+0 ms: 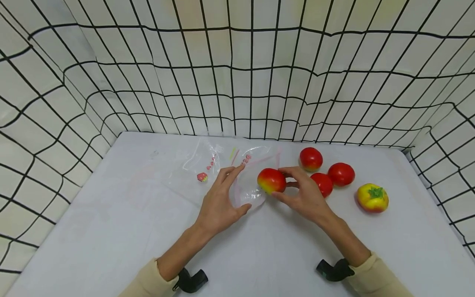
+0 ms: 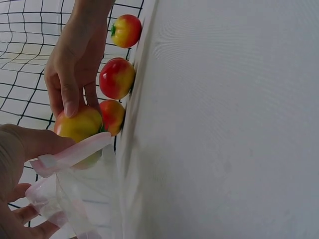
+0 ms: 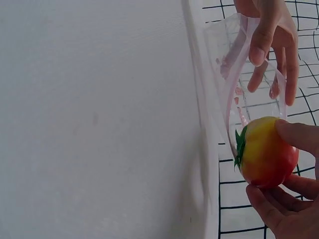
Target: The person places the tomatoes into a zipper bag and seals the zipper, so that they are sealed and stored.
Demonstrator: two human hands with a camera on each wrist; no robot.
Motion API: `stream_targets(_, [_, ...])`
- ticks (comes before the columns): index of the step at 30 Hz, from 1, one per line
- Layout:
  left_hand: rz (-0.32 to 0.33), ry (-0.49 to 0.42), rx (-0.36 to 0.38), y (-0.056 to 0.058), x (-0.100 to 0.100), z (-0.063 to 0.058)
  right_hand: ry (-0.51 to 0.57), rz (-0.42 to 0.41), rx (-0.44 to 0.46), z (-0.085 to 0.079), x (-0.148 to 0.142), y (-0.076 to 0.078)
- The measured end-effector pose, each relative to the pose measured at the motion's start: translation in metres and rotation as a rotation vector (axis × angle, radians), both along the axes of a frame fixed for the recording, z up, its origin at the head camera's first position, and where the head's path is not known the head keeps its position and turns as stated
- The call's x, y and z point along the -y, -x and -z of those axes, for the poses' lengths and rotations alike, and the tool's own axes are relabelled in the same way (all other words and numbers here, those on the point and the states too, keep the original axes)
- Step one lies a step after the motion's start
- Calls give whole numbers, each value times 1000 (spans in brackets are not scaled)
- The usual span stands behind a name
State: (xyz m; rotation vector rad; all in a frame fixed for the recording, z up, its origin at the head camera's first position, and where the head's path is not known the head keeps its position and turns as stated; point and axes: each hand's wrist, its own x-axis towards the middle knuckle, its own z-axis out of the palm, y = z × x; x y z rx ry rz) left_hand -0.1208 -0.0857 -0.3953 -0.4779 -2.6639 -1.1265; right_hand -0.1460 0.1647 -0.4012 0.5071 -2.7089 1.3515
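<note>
At left, noted flat clear plastic [image 1: 185, 171], printed with red marks too small to read. Then saw left hand [image 1: 219, 206] slanting in, with thumb and fingers apart at the pink-edged mouth of a clear bag [image 1: 246, 185]. At that mouth, found a red-and-yellow fruit [image 1: 272, 180], clamped by thumb and fingers of right hand [image 1: 306, 198]; could not tell whether partly inside. Farther right, counted three red fruits [image 1: 341, 174], one partly hidden, and a yellow fruit [image 1: 372, 198].
</note>
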Motion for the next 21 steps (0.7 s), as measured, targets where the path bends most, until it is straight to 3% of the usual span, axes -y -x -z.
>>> stream_targets(13, [18, 1, 3, 2, -5, 1, -96, 29, 1, 5, 6, 1])
stream_targets(21, [20, -2, 5, 3, -6, 2, -96, 57, 3, 9, 6, 2])
